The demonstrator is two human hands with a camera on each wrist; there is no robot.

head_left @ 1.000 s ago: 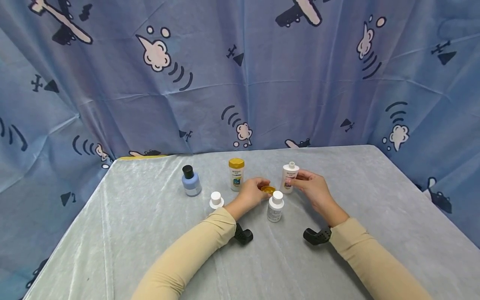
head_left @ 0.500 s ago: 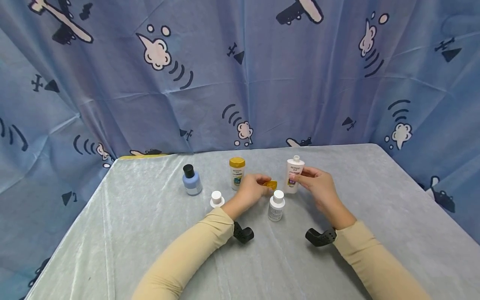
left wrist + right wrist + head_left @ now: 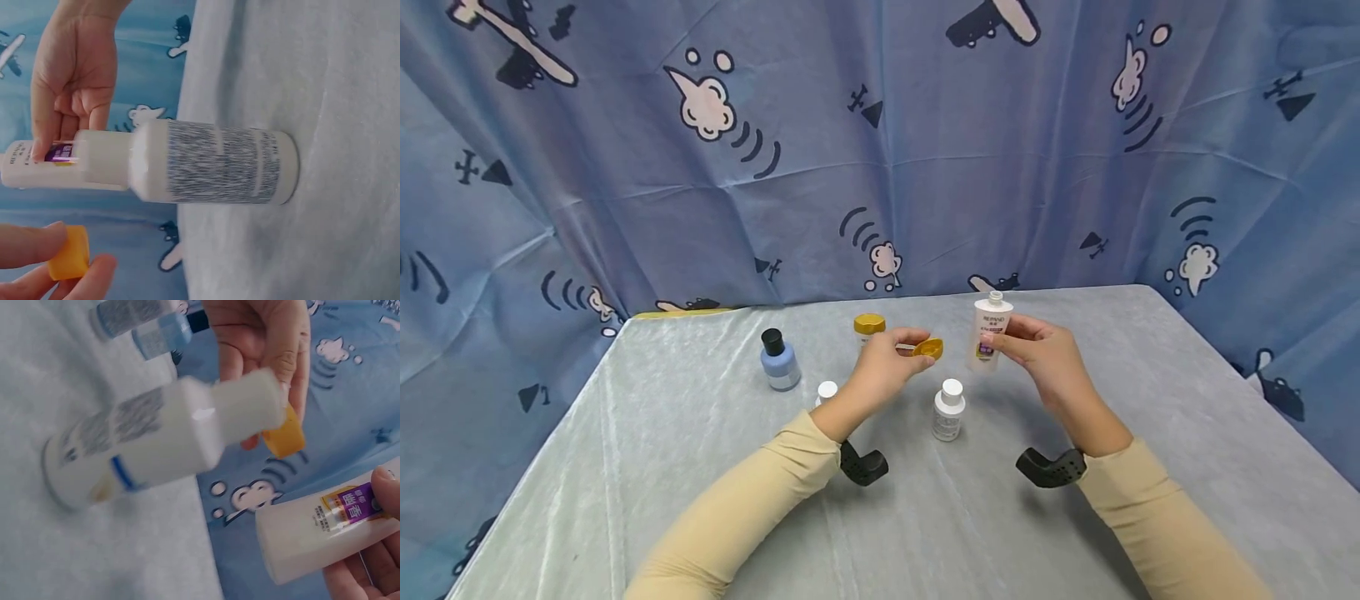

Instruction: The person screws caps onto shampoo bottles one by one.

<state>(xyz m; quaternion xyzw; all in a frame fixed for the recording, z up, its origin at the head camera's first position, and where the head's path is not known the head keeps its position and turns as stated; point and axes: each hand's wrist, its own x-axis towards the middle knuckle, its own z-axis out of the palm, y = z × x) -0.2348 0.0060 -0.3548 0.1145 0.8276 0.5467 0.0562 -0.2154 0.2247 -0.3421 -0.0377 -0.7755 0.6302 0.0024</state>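
My left hand (image 3: 880,362) pinches a golden-yellow bottle cap (image 3: 929,349) between thumb and fingers; its hollow underside faces the head camera. Some way to the right, my right hand (image 3: 1043,354) holds a small white lotion bottle (image 3: 992,318) upright, its narrow neck bare. Thumb and fingers grip its sides, and its purple label (image 3: 359,503) shows in the right wrist view. Cap and bottle are apart, both raised over the table. Nearer the person stands a white-capped bottle (image 3: 949,415), large in the left wrist view and touched by neither hand.
A blue bottle with a black cap (image 3: 781,367) stands at left. Behind my left hand is a yellow-capped bottle (image 3: 869,323), mostly hidden. My left forearm partly covers another white-capped bottle (image 3: 827,392). A patterned blue curtain (image 3: 805,192) hangs behind the cloth-covered table (image 3: 700,433).
Both hands have risen from the table. The left has lifted and turned the yellow cap, moving slightly left; the right has raised the lotion bottle and shifted it a little right.
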